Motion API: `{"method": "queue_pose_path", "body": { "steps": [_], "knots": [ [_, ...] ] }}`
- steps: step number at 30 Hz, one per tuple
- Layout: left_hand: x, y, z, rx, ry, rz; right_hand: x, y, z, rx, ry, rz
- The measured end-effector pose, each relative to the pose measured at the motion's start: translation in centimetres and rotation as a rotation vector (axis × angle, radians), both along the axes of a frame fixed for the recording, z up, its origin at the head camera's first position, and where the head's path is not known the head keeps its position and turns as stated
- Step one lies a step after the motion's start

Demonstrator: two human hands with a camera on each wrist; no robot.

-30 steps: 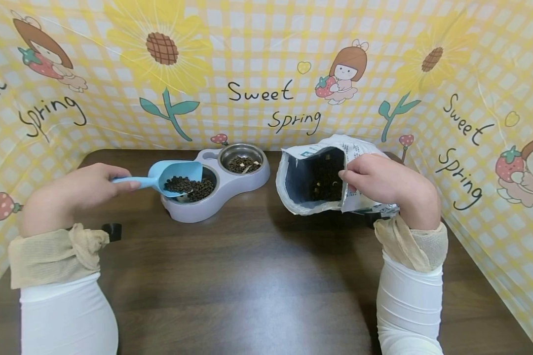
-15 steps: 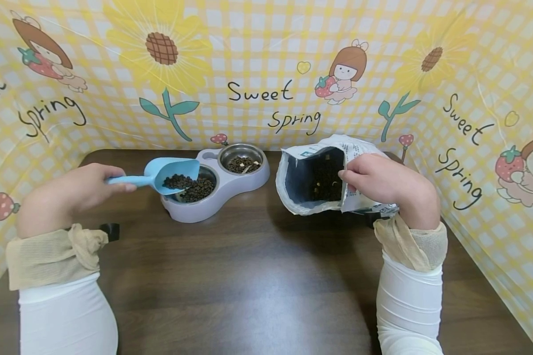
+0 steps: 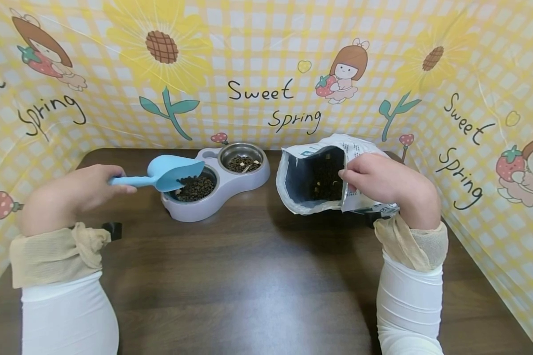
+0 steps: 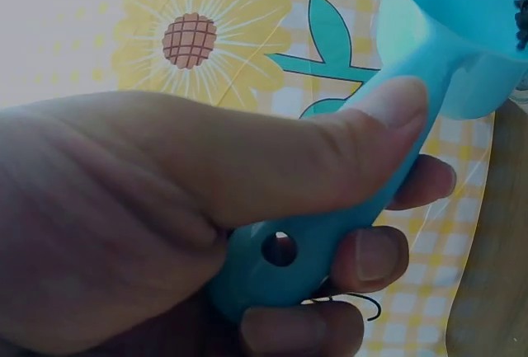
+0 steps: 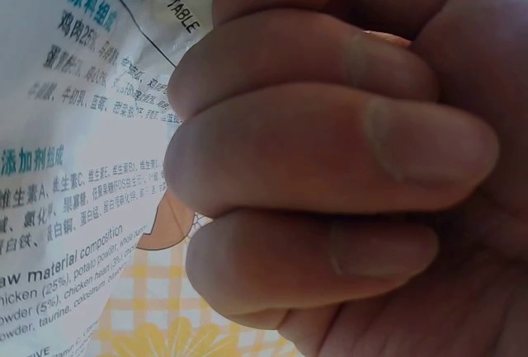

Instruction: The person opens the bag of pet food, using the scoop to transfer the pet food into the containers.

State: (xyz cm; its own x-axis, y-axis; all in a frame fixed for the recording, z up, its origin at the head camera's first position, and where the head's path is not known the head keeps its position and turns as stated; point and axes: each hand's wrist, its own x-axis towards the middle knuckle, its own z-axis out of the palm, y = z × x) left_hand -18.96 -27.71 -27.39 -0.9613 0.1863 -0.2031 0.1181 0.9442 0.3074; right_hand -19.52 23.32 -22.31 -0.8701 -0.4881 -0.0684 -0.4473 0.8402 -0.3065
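Observation:
My left hand (image 3: 86,190) grips the handle of a blue scoop (image 3: 166,170), thumb along the top and fingers curled beneath, as the left wrist view shows. The scoop is tipped over the left bowl of a pale double pet feeder (image 3: 222,195), with dark kibble (image 3: 197,188) at its lip and heaped in that bowl. My right hand (image 3: 375,180) pinches the edge of an open white pet food bag (image 3: 288,190), whose mouth faces left and shows dark kibble inside. In the right wrist view the fingers (image 5: 330,147) are curled beside the bag's printed side.
The feeder's right steel bowl (image 3: 235,149) holds a smaller amount of kibble with a few pale pieces. Everything stands near the back of a dark wooden table (image 3: 248,281). A yellow checked cloth (image 3: 257,44) forms walls at the back and both sides.
My left hand has rolled the scoop over the left bowl, and the kibble that lay in it has slid toward the lip. The right hand and bag have stayed put.

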Motion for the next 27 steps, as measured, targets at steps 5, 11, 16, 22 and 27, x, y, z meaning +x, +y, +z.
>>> {"method": "queue_pose_path", "body": {
  "steps": [5,11,16,22,27],
  "knots": [
    [0.09,-0.58,-0.11,0.008,-0.014,0.007,-0.02,0.02,0.04,-0.002,-0.009,-0.006],
    [0.25,-1.01,-0.05,0.015,0.007,0.013,-0.02,0.03,0.01,-0.005,-0.013,-0.012],
    [0.33,-0.79,0.16,0.01,0.019,0.017,0.04,-0.01,0.01,-0.009,-0.013,-0.011],
    [0.42,-0.65,0.18,0.018,0.008,0.035,0.07,-0.06,0.04,-0.008,-0.012,-0.006],
    [0.41,-0.74,0.28,0.021,-0.002,0.039,0.1,-0.09,0.06,-0.007,-0.006,0.002]
  ]
}}
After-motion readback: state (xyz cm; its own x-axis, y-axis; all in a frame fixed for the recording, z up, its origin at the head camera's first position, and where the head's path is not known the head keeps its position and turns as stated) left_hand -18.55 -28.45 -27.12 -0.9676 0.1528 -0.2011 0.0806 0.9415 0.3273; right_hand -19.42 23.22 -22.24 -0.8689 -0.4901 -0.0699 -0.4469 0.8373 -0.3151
